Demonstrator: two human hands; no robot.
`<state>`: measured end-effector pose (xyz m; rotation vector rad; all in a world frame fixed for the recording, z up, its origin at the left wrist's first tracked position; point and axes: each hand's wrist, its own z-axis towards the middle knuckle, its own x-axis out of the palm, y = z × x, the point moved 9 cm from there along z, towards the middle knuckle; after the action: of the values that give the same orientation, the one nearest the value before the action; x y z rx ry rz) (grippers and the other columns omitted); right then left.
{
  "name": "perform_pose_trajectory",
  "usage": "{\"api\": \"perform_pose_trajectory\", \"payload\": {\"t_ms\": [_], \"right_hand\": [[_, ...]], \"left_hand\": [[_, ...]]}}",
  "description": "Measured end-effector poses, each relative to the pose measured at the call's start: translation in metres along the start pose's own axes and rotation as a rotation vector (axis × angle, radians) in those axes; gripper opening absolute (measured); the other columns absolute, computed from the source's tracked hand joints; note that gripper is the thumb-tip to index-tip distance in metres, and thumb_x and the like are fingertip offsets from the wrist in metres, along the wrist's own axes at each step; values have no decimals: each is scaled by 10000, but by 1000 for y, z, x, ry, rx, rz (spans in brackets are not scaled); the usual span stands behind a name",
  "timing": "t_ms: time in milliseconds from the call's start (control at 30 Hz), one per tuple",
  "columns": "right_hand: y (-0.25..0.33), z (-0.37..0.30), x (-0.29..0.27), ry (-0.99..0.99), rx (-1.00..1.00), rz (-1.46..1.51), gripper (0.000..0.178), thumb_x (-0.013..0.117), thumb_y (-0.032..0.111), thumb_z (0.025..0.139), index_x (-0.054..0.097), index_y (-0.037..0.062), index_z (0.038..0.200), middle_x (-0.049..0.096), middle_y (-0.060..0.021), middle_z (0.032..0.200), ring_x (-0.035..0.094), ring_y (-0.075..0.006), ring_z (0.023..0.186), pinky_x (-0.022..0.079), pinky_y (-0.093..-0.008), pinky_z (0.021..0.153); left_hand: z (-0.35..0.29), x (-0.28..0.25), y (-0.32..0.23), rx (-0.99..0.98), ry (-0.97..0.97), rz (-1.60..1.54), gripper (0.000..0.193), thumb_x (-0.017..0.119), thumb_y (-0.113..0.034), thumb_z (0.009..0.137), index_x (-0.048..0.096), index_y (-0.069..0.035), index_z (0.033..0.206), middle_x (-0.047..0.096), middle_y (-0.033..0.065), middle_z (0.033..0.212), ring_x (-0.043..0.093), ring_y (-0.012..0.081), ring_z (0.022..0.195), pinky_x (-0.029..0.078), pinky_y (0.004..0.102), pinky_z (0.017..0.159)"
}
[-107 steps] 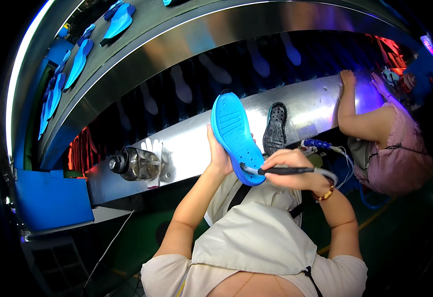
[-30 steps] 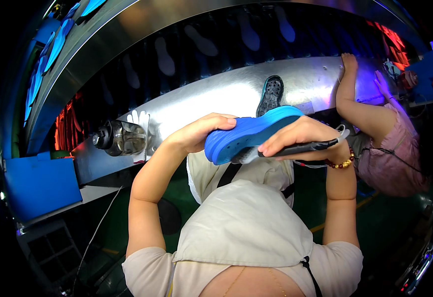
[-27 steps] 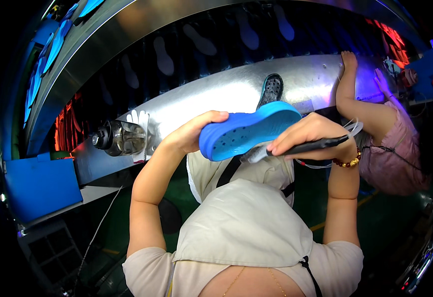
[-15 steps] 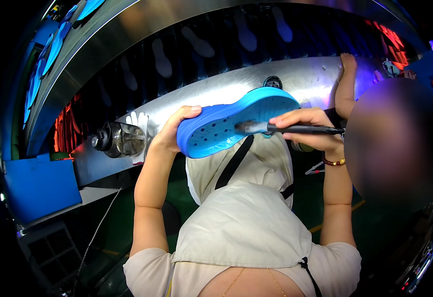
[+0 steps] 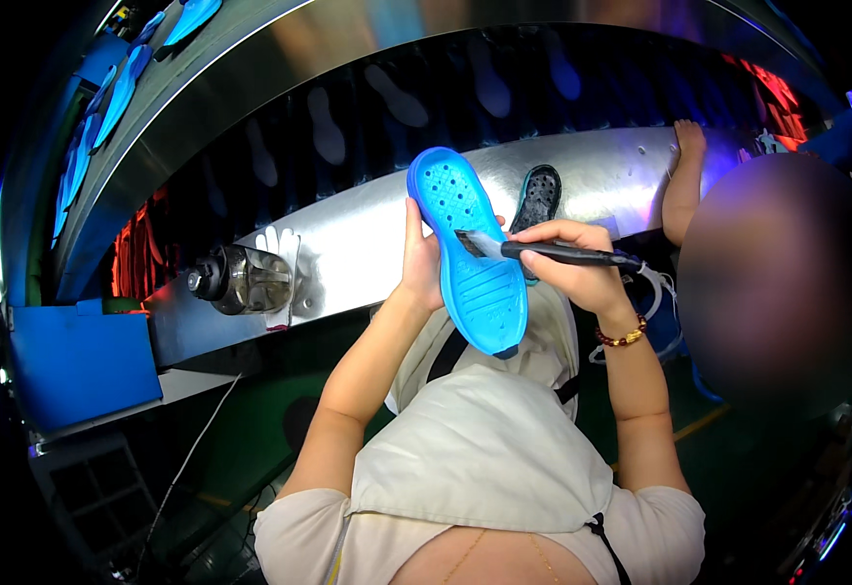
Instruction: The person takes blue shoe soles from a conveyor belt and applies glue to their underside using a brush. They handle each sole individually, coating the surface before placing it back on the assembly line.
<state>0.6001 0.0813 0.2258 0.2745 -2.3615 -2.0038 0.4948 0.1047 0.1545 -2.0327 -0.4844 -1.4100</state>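
Observation:
A bright blue shoe sole point(image 5: 467, 255), patterned with holes at one end and ridges at the other, is tilted with its inner face up. Fingers of my left hand point(image 5: 422, 255) are wrapped round its left edge. In my right hand point(image 5: 582, 268) is a brush point(image 5: 567, 255) with a black handle, held like a pen. Its pale bristles with dark tips rest against the middle of the sole's face. Just beyond the sole, a dark shoe sole point(image 5: 540, 198) with a teal rim lies on the metal bench point(image 5: 363, 239).
A dark-lidded clear bottle point(image 5: 241, 280) and a white glove point(image 5: 280, 244) are at the bench's left. Beyond runs a dark conveyor point(image 5: 387, 107) carrying several soles. A blue box point(image 5: 85, 366) stands far left. At right, a co-worker's arm point(image 5: 684, 180) reaches to the bench.
My left hand has turned the blue sole from lying sideways to nearly upright in view, showing its full inner face. My right hand has moved slightly left and down with the brush.

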Motion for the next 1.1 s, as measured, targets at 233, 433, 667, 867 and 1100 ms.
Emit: {"api": "perform_pose_trajectory", "payload": {"t_ms": [233,433,667,867,1100], "right_hand": [[65,-46,47,324,-577,-417,146,628,74,649,612,16,782,629,-96,757,609,-224,716,462,-307,653],[54,-14,12,63,-433,-113,159,645,42,678,622,-1,829,634,-114,827,613,-202,743,478,-291,682],[45,-25,7,172,-296,192,183,646,7,677,629,-16,857,638,-128,855,611,-192,823,470,-280,765],[51,-34,30,395,-525,-83,228,646,-7,682,617,-15,909,625,-124,917,579,-230,910,439,-327,834],[22,-15,15,125,-245,623,190,566,-17,748,566,-39,937,600,-167,961,569,-214,936,431,-313,861]], "left_hand": [[-6,-6,-30,172,-105,72,837,159,-724,763,423,-52,1186,514,181,1090,501,335,1014,404,463,879],[-7,32,-26,193,-40,24,829,175,-726,761,375,-69,1225,524,172,1056,518,334,981,425,468,844],[-17,37,-59,313,-1,109,840,190,-727,757,371,-56,1227,524,168,1058,520,332,967,426,471,845],[-16,47,-71,319,68,81,829,238,-710,766,381,-27,1214,504,190,1109,501,339,1010,418,480,866],[-24,68,-64,336,61,26,687,283,-535,856,313,4,1280,412,210,1248,462,354,1091,371,476,928]]}}
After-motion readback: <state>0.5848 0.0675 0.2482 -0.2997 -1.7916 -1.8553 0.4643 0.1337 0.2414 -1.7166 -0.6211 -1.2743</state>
